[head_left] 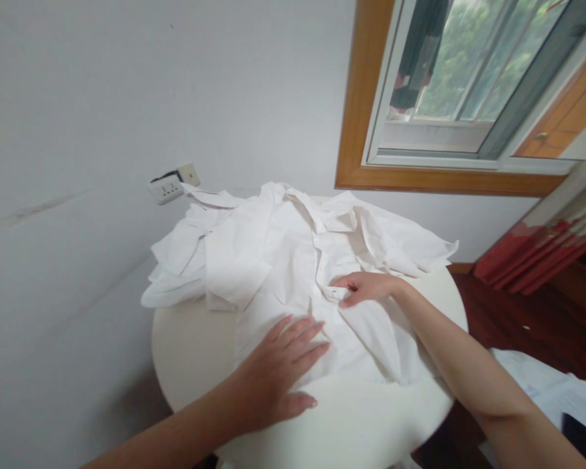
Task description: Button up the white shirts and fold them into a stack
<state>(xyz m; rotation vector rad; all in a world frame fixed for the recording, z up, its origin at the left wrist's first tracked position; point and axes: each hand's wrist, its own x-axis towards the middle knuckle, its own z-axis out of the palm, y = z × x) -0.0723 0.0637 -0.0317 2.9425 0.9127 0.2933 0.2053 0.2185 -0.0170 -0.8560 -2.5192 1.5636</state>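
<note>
A white button-front shirt point(293, 247) lies spread on a round white table point(190, 352), its collar toward the wall and its hem toward me. My left hand point(278, 368) rests flat on the lower left front of the shirt, fingers stretched out. With thumb and fingers my right hand point(364, 288) pinches the edge of the shirt's front opening, right of the middle. Below that hand the front panel lies in loose folds. More folded white cloth point(176, 260) is heaped at the left, partly under the shirt's sleeve.
Behind the table stands a white wall with a socket point(166, 189). A wood-framed window point(361, 176) is at the upper right. A red and white curtain point(527, 247) hangs at the right, above a dark wooden floor point(488, 312). White cloth point(532, 371) lies at the lower right.
</note>
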